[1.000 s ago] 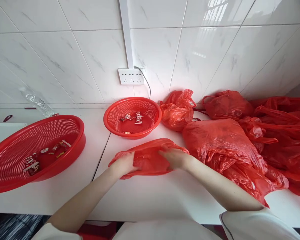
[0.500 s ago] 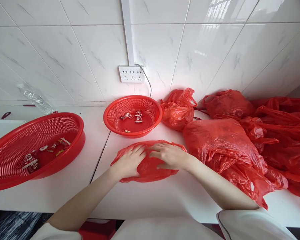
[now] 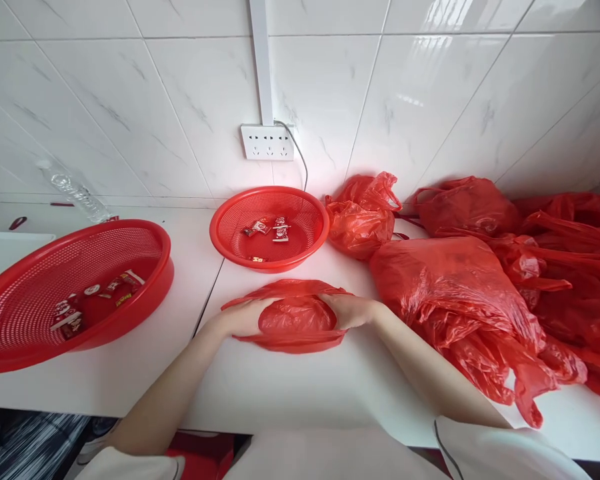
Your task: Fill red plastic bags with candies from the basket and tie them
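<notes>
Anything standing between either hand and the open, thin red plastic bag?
Nothing visible: the bare left hand and bare right hand both reach into the thin red plastic bag from opposite sides. The round red perforated plastic basket stands beyond it, out of the way.

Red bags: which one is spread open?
The bag between the left hand and right hand; its mouth gapes, while no hand holds the other red bags, at right.

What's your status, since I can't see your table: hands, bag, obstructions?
Left hand and right hand in opposite ends of red bag's mouth. Bag spread open on table. Smaller basket behind, piled bags to the right; neither covers the opening.
</notes>
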The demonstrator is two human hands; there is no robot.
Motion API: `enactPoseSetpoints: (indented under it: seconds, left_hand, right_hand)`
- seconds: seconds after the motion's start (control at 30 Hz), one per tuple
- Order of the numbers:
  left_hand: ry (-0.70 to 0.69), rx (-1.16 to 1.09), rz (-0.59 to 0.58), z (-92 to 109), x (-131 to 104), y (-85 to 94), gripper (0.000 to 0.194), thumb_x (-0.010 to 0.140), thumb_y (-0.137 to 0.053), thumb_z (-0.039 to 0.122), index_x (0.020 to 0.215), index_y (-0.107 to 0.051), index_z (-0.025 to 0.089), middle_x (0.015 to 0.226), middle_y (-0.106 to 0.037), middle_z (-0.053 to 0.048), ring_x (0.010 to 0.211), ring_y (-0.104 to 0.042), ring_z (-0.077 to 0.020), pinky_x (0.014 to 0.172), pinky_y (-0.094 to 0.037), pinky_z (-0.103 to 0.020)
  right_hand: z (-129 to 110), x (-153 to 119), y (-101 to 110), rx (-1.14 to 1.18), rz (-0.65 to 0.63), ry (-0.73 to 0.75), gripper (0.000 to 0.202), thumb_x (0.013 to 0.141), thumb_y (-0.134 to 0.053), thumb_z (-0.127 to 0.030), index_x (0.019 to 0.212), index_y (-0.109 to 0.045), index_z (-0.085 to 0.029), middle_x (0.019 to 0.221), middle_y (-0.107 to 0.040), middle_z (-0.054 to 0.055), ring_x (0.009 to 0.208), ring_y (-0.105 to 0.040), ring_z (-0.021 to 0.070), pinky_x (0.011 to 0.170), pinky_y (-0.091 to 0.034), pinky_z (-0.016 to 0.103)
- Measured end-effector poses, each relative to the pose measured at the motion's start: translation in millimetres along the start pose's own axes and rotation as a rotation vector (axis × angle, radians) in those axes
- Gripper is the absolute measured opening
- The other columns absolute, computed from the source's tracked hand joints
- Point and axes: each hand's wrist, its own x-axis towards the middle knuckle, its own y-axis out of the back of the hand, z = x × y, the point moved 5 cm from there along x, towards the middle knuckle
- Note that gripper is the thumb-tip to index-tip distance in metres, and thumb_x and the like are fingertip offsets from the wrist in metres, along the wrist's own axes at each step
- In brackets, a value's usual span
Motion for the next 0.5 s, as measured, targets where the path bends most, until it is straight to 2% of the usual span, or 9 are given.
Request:
enactPoseSetpoints:
  seconds: [0.07, 0.13, 0.23, 0.3, 0.37, 0.43, 0.5]
  left_hand:
    - [0.008, -0.066, 0.004, -7.2, 2.8, 3.9, 0.075, 0.07, -0.072, 0.044, 0.14, -0.046, 0.037, 0.142, -0.052, -0.001, 0.13, -0.047, -0.0307, 0.105, -0.04, -0.04]
    - [0.027, -0.178, 0.017, -10.9, 4.1, 7.2, 0.067, 0.07, -0.072, 0.047, 0.133, -0.056, 0.033, 0.143, -0.052, -0.002, 0.132, -0.045, -0.0303, 0.107, -0.038, -0.039]
    - [0.065, -0.436, 0.154, -5.9, 4.0, 16.4, 0.047, 0.077, -0.065, 0.052, 0.115, -0.069, 0.025, 0.129, -0.063, -0.007, 0.124, -0.054, -0.0285, 0.105, -0.041, -0.038]
    - [0.118, -0.641, 0.277, 1.0, 3.6, 23.6, 0.046, 0.079, -0.062, 0.057, 0.103, -0.07, 0.018, 0.109, -0.071, -0.012, 0.105, -0.066, -0.0271, 0.091, -0.051, -0.036]
    - [0.205, -0.871, 0.345, 6.7, 5.5, 28.5, 0.056, 0.079, -0.054, 0.065, 0.099, -0.066, 0.014, 0.089, -0.073, -0.014, 0.081, -0.071, -0.0242, 0.07, -0.056, -0.031]
    - [0.295, -1.108, 0.34, 10.5, 11.5, 30.3, 0.067, 0.079, -0.045, 0.074, 0.101, -0.062, 0.012, 0.08, -0.072, -0.015, 0.067, -0.07, -0.0222, 0.055, -0.054, -0.027]
    - [0.348, -1.309, 0.273, 13.0, 21.5, 29.7, 0.075, 0.078, -0.04, 0.077, 0.101, -0.061, 0.009, 0.082, -0.072, -0.018, 0.066, -0.07, -0.0224, 0.052, -0.055, -0.026]
  right_hand:
    - [-3.7, 1.3, -0.5, 0.044, -0.053, 0.064, 0.095, 0.062, -0.073, -0.03, 0.148, -0.032, -0.027, 0.139, -0.053, 0.007, 0.122, -0.052, 0.0288, 0.101, -0.041, 0.038]
    - [-7.9, 2.3, 2.5, 0.042, -0.054, 0.101, 0.097, 0.063, -0.072, -0.029, 0.15, -0.03, -0.025, 0.142, -0.049, 0.008, 0.126, -0.049, 0.0287, 0.104, -0.04, 0.038]
    - [-17.8, 0.7, 11.2, -0.026, 0.025, 0.106, 0.099, 0.064, -0.073, -0.034, 0.151, -0.027, -0.019, 0.147, -0.043, 0.013, 0.132, -0.043, 0.0295, 0.108, -0.036, 0.038]
    - [-29.1, -2.9, 17.2, -0.075, 0.104, 0.101, 0.095, 0.071, -0.07, -0.043, 0.151, -0.027, -0.017, 0.149, -0.04, 0.015, 0.132, -0.044, 0.0297, 0.107, -0.037, 0.039]
    - [-43.8, -6.2, 19.4, -0.117, 0.177, 0.128, 0.084, 0.08, -0.063, -0.048, 0.151, -0.028, -0.021, 0.15, -0.039, 0.013, 0.133, -0.044, 0.0282, 0.106, -0.039, 0.04]
    - [-57.1, -5.9, 13.9, -0.176, 0.205, 0.182, 0.077, 0.085, -0.058, -0.05, 0.151, -0.029, -0.025, 0.153, -0.034, 0.011, 0.137, -0.038, 0.0273, 0.108, -0.036, 0.042]
    - [-62.7, -0.8, -0.1, -0.255, 0.172, 0.22, 0.074, 0.087, -0.054, -0.055, 0.15, -0.03, -0.026, 0.157, -0.026, 0.01, 0.143, -0.026, 0.0289, 0.114, -0.026, 0.048]
